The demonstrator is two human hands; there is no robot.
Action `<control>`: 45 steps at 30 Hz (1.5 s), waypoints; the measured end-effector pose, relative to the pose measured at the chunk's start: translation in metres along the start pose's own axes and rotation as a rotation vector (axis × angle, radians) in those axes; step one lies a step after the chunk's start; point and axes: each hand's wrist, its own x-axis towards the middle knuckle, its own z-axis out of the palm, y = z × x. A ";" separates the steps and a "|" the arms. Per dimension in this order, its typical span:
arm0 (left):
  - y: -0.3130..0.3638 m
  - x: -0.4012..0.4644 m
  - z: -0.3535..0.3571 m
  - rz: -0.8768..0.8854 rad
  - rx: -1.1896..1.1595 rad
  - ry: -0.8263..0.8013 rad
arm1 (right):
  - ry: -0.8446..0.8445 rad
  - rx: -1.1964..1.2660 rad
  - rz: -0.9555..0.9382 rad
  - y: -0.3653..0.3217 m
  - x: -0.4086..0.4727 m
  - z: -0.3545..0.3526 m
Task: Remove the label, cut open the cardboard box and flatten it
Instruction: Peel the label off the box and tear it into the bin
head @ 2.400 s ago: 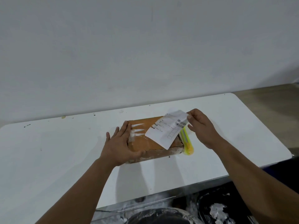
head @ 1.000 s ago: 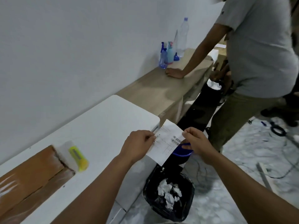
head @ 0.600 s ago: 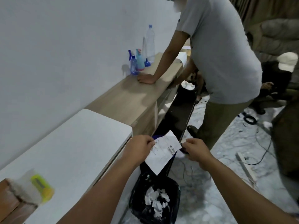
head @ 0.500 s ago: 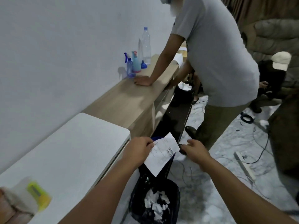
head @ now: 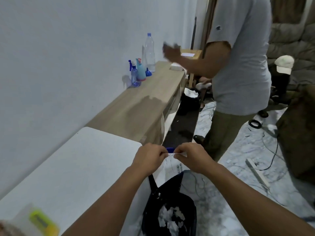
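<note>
Two hands, my left hand [head: 149, 159] and right hand [head: 191, 158], pinch the peeled label [head: 172, 165] along its top edge; directly below hangs the black bin bag [head: 170, 217]. Label removed; cutting and flattening remain.

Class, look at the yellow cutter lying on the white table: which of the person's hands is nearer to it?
Left. The left hand pinches the label just past the table's end, on the yellow cutter side; the right hand grips the label's other edge, farther off.
</note>
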 end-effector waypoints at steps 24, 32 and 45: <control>-0.010 0.019 0.010 -0.244 -0.705 -0.018 | 0.162 -0.076 -0.116 -0.012 0.017 0.019; -0.041 0.015 0.026 -0.414 -0.630 0.090 | 0.175 0.383 0.014 -0.010 -0.003 0.012; -0.038 0.007 0.034 -0.520 -0.795 0.041 | 0.453 1.011 0.509 0.019 -0.017 0.011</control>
